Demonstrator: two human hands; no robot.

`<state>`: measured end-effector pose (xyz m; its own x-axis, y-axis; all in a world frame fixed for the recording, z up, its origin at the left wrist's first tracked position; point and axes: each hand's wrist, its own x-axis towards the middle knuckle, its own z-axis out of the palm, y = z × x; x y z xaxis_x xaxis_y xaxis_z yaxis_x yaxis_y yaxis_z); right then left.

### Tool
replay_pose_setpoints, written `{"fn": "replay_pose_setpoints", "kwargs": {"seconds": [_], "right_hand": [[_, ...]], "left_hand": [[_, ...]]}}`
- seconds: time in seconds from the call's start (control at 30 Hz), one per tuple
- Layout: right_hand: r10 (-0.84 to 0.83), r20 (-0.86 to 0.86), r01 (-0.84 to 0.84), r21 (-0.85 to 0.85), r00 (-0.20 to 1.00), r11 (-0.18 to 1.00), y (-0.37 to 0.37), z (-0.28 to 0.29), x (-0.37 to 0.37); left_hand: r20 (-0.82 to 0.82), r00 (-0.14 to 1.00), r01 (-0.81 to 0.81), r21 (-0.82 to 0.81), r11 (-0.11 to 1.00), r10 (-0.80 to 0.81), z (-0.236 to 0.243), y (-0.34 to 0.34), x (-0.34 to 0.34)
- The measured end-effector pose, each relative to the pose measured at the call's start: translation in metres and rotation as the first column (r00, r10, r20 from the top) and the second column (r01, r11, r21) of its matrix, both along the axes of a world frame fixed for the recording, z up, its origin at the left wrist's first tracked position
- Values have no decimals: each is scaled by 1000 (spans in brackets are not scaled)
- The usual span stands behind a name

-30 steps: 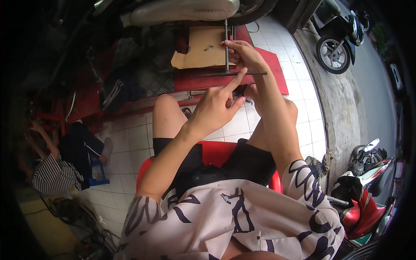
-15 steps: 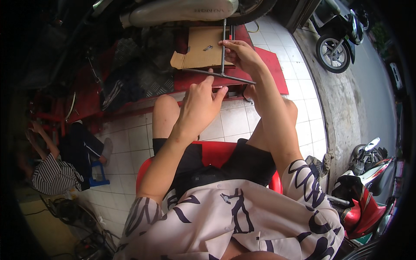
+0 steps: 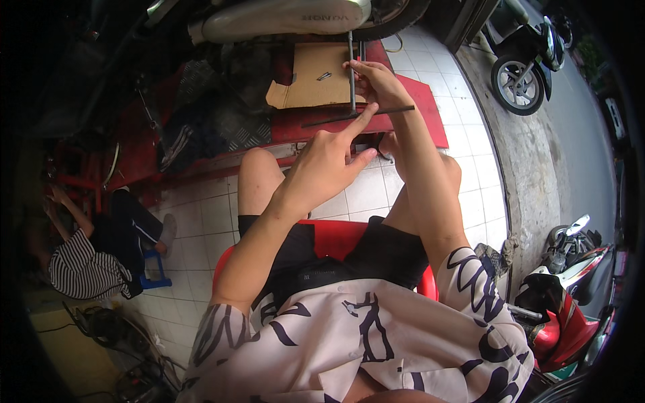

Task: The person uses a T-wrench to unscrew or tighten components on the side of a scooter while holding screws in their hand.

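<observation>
A T-handle wrench (image 3: 351, 48) reaches up to the underside of a motorcycle (image 3: 282, 20) at the top of the view, where its tip is hard to make out. Thumb and fingers of my right hand (image 3: 377, 82) close loosely around the wrench's shaft. Its crossbar lies tilted, right end higher. My left hand (image 3: 322, 161) is open, index finger stretched out against the crossbar near its middle and thumb apart. Behind the wrench lies a flat piece of cardboard (image 3: 312, 94) with small metal parts (image 3: 324, 76) on it.
Under the cardboard is a red lift platform (image 3: 423, 111). I sit on a red seat (image 3: 339, 235) over white floor tiles (image 3: 201, 221). At the left, another person (image 3: 87, 265) sits on a blue stool (image 3: 156, 274). Parked motorbikes (image 3: 517, 84) stand along the right.
The wrench's crossbar has turned, its right end swinging up and its left end down. My left index finger has moved right and slightly up along with it. My right hand stays at the shaft.
</observation>
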<state>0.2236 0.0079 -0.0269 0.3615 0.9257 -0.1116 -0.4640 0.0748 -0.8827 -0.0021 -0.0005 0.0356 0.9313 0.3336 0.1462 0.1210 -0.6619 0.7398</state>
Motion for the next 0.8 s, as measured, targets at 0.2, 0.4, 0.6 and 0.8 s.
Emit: {"fn": "replay_pose_setpoints", "kwargs": {"seconds": [0.2, 0.4, 0.6, 0.8], "right_hand": [[-3, -21, 3, 11, 1000, 1000, 2, -1, 1], [6, -45, -6, 6, 999, 1000, 2, 1, -3], [251, -21, -252, -97, 968, 963, -24, 20, -7], [296, -1, -296, -63, 955, 953, -19, 17, -2]], "left_hand": [[50, 946, -323, 77, 943, 320, -21, 16, 2], [374, 884, -282, -57, 958, 282, -20, 13, 25], [354, 903, -325, 199, 924, 242, -8, 1, 33], [66, 995, -93, 409, 908, 72, -36, 1, 11]]}}
